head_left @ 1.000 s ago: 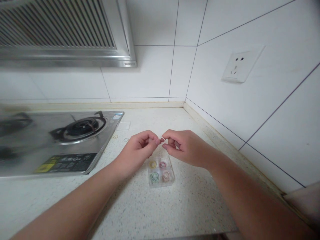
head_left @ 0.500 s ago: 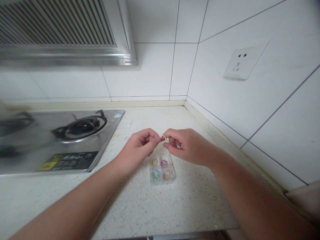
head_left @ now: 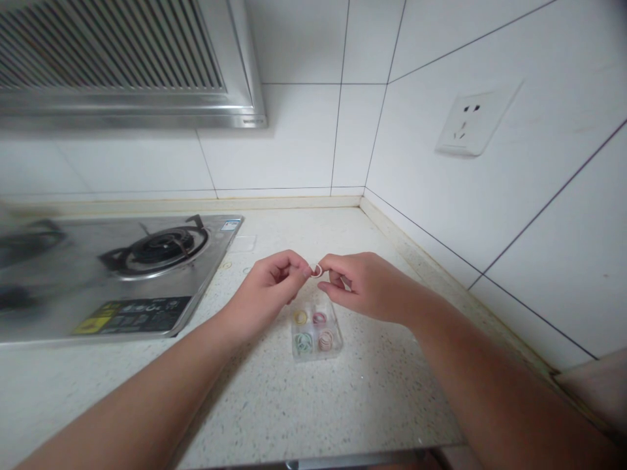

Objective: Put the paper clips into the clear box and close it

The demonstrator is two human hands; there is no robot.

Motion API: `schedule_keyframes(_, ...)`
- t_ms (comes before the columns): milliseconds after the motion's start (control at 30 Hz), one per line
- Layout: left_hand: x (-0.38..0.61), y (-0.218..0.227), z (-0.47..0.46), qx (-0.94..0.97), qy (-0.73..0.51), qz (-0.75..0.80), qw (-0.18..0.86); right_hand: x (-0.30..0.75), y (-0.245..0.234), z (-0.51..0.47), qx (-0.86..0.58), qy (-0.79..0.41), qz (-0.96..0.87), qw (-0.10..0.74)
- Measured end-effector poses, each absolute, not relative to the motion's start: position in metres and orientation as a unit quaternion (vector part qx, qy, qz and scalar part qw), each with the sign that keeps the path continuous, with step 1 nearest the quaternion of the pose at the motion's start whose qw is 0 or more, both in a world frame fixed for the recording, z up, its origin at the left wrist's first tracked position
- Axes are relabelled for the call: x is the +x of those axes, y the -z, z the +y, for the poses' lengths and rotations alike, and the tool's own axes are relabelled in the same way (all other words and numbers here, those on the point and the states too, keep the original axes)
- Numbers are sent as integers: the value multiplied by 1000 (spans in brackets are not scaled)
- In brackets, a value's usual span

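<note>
A small pale ring, looking like a hair tie (head_left: pixel 319 273), is held up between my hands above the counter. My left hand (head_left: pixel 277 277) pinches its left side between thumb and forefinger. At its right side my right hand (head_left: pixel 357 281) touches it with the bent forefinger, the thumb apart below. Whether that finger passes through the loop I cannot tell. Just below my hands stands a clear divided box (head_left: pixel 317 356). Its compartments hold yellow ties (head_left: pixel 300 317), pink-red ties (head_left: pixel 319 318), mint green ties (head_left: pixel 303 342) and pale pink ties (head_left: pixel 325 339).
A steel gas stove (head_left: pixel 151 261) lies to the left, under a range hood (head_left: pixel 196 104). Near its edge on the speckled counter (head_left: pixel 382 398) are a clear flat lid-like piece (head_left: pixel 242 243) and a small yellowish ring (head_left: pixel 225 266). A socket (head_left: pixel 465 124) is on the right wall.
The pale hair tie has turned and now shows as a rounder loop, slightly further left. Both hands stay almost in place; the whole view has shifted a little.
</note>
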State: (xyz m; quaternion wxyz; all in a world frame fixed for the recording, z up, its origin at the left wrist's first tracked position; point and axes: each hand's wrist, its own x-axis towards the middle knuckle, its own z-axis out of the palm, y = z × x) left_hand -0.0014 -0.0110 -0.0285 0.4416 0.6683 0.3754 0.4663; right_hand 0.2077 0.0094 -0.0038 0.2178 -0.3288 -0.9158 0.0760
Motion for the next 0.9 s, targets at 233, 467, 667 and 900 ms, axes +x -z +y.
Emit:
schedule_keyframes(233, -1, 28, -10, 675, -467, 365, 439, 208, 3, 9, -336, -72, -915, 210)
schedule_keyframes(467, -1, 29, -10, 676, -468, 365, 437, 208, 5, 9, -317, -72, -917, 229)
schedule_keyframes(667, -2, 27, -11, 670, -478, 365, 436, 208, 3, 11, -241, -38, -888, 389)
schedule_keyframes(900, -3, 27, -10, 668, -470, 372, 440, 207, 5, 12, -201, -25, -903, 380)
